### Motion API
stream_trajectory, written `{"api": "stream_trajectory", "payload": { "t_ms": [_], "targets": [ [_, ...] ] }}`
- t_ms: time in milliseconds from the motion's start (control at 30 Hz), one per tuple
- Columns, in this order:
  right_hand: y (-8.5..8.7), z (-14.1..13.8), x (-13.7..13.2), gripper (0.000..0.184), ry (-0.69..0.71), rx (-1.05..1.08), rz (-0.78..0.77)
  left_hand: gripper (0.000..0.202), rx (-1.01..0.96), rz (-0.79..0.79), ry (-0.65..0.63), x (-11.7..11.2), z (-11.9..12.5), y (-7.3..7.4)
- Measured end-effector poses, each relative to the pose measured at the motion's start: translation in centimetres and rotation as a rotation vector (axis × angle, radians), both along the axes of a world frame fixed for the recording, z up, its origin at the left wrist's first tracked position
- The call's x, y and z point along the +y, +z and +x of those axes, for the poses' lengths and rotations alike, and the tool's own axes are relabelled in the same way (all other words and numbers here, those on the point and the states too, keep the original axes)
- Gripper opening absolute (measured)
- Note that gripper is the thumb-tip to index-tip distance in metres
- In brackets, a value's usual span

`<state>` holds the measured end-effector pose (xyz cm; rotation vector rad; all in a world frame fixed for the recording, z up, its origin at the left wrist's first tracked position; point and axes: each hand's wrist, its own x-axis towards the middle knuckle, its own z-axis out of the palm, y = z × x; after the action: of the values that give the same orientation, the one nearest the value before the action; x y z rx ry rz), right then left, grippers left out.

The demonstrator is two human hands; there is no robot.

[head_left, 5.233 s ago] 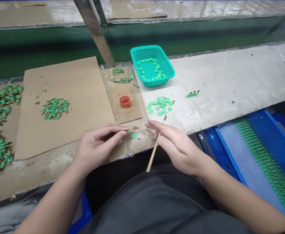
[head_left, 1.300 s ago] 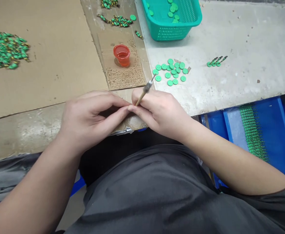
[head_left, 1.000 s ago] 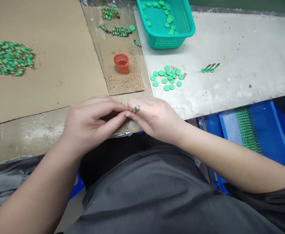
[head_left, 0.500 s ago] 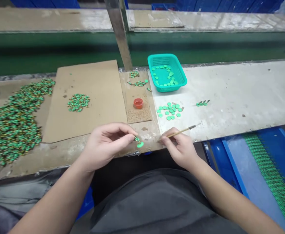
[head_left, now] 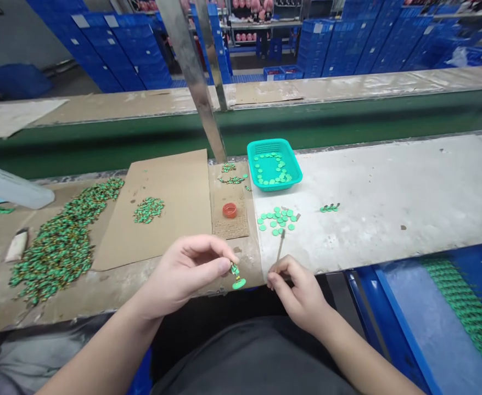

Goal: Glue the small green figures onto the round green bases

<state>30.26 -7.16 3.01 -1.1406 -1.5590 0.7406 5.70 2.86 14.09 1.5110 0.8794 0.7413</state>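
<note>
Between the thumb and fingers of my left hand (head_left: 194, 271) is a small green figurine (head_left: 236, 272) with a round green base at its lower end. My right hand (head_left: 296, 288) pinches a thin paintbrush (head_left: 281, 247), its dark tip pointing up and away from me. Beyond the brush lie loose green discs (head_left: 281, 217) on the white sheet. A small red cup (head_left: 229, 210) stands on a cardboard piece between the hands. Behind it lie a few small green figurines (head_left: 231, 180). A short row of figurines on discs (head_left: 329, 208) sits to the right.
A teal basket (head_left: 274, 187) holding green discs stands at the back. On the left, a large heap of green figurines (head_left: 62, 247) lies beside a cardboard sheet (head_left: 183, 219) bearing a smaller pile. At lower right, a blue crate (head_left: 393, 307) holds rows of green pieces.
The view has tipped upward, bringing in stacked blue crates at the back. The paintbrush has swung from pointing right to pointing away from me. My left hand still holds the figurine.
</note>
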Motion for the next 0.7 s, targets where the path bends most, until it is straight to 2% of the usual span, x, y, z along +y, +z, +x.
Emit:
{"api": "stream_trajectory", "payload": {
  "t_ms": [100, 167, 200, 233, 333, 500, 600, 700],
  "targets": [
    [0.5, 1.6, -1.3, 0.007, -0.063, 0.073, -0.020, 0.042, 0.095, 0.082, 0.005, 0.6, 0.6, -0.1],
    [1.0, 3.1, -2.1, 0.040, -0.099, 0.119, -0.014, 0.041, 0.232, 0.181, 0.028, 1.3, 1.5, -0.7],
    [1.3, 4.0, -2.6, 0.052, -0.113, 0.132, -0.011, 0.040, 0.288, 0.227, 0.029, 1.8, 2.2, -1.2],
    [1.7, 4.9, -3.0, 0.055, -0.125, 0.134, -0.007, 0.041, 0.320, 0.273, 0.024, 2.3, 3.1, -1.7],
    [3.2, 7.7, -4.5, 0.034, -0.189, 0.181, 0.010, 0.042, 0.362, 0.434, -0.051, 3.9, 7.1, -3.0],
    [5.4, 10.8, -6.5, 0.023, -0.307, 0.387, 0.059, 0.039, 0.396, 0.627, -0.111, 7.2, 15.0, -5.0],
    [5.7, 12.0, -7.0, 0.013, -0.510, 0.336, 0.104, 0.038, 0.417, 0.713, -0.117, 9.4, 18.8, -6.3],
    [5.6, 13.1, -7.5, 0.016, -0.633, 0.279, 0.149, 0.035, 0.440, 0.781, -0.139, 10.7, 21.1, -7.2]
  ]
}}
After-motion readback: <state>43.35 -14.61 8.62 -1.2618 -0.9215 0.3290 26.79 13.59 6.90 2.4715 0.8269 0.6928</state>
